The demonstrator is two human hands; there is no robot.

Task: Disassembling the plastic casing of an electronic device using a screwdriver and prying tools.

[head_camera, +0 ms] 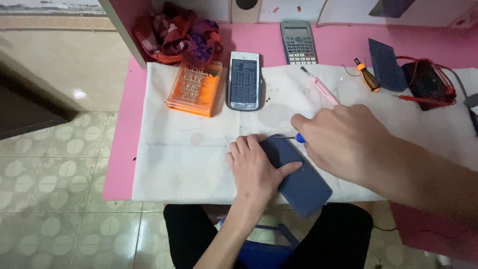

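Observation:
A dark blue flat device [303, 187] lies face down on a white cloth [189, 159] near the table's front edge. My left hand [256, 169] presses flat on its left end, fingers spread over it. My right hand [343, 142] grips a small screwdriver with a blue handle [299, 138]; its thin tip points left and touches the device's upper corner.
On the cloth's far side sit an orange bit case [195, 88], a calculator cover [244, 80], a pink pen [321, 88] and an orange-handled screwdriver [367, 75]. A grey calculator [298, 42], a blue panel [386, 65], a multimeter with red leads [428, 82] and crumpled fabric [179, 35] lie behind. Tiled floor is left.

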